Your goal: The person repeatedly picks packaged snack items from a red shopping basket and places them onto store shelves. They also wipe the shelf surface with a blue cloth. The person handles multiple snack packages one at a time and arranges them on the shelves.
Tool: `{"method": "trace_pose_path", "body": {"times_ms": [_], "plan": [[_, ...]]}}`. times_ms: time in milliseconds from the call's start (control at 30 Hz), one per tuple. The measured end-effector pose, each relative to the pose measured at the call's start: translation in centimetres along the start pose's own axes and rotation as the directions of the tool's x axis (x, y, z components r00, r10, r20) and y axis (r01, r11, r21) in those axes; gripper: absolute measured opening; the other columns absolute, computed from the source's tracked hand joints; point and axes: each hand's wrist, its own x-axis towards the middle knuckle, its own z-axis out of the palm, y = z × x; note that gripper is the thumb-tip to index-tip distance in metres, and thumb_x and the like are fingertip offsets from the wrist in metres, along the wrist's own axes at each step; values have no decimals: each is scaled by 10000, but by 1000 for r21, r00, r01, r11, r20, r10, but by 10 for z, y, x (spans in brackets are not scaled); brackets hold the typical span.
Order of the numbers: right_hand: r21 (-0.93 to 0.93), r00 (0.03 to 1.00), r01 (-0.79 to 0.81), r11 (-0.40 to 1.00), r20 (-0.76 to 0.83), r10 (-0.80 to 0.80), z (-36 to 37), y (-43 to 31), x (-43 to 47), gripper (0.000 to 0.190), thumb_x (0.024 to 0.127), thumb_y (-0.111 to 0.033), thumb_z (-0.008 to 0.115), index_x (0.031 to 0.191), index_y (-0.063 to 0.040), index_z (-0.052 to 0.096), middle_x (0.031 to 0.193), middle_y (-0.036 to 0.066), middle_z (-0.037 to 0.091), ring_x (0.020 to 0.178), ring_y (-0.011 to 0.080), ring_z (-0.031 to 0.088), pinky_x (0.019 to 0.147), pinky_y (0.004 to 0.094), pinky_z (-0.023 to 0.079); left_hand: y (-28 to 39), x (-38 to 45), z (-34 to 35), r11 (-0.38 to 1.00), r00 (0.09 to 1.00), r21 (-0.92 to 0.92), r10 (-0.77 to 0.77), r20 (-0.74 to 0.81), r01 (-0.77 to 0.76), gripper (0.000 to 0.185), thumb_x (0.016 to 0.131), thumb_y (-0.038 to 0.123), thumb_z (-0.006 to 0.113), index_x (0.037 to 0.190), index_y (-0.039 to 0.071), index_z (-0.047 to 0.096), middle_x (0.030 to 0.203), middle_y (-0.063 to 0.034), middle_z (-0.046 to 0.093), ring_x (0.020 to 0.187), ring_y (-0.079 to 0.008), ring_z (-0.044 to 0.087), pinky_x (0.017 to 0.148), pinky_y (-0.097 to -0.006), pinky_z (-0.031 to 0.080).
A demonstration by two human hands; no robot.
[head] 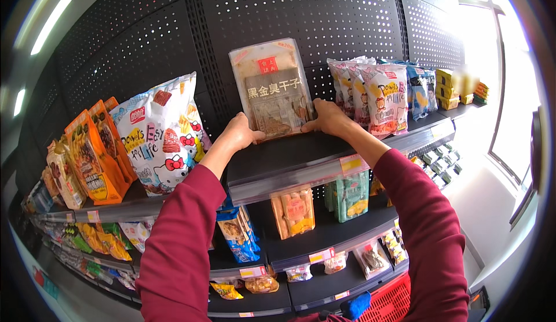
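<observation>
A flat, clear-wrapped snack package (278, 105) with a grey-brown label and a red square stands nearly upright on the top shelf (278, 159), leaning slightly back. My left hand (241, 135) holds its lower left edge, thumb across the front corner. On the opposite side, my right hand (331, 117) grips the lower right edge, also with the thumb in front. The fingers behind the package are hidden. Left of my hands stands a big white snack bag with cartoon cats (163, 135). Several smaller pink-and-white snack bags (384, 98) stand just right of my right hand.
Behind rises a black perforated back panel (299, 9). Orange snack pouches (93, 157) stand far left. Lower shelves hold a blue snack pack (241, 235), a tray of finger biscuits (293, 213) and a green pack (352, 198). A red plastic basket (388, 300) sits below.
</observation>
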Motion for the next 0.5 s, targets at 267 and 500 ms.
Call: {"method": "trace_pose_path", "body": {"times_ms": [267,500], "plan": [[47,999,16,999,45,-18,5,-1,5,684,745,-333,964,1145,123,647,1179,357,698,1198,460,671,1000,476,539,-19,20,9,999,1000,48,-3,20,2,679,757,209,934,1200,-158,573,1023,-281,744,935,-333,764,818,-384,600],[3,1000,25,1000,19,-25,8,-1,9,698,762,-345,954,1178,127,651,1202,362,691,1205,464,668,1008,479,546,-7,20,9,991,997,104,-76,-33,79,715,760,223,930,1250,-149,565,1196,-314,707,1130,-375,719,951,-400,575]]}}
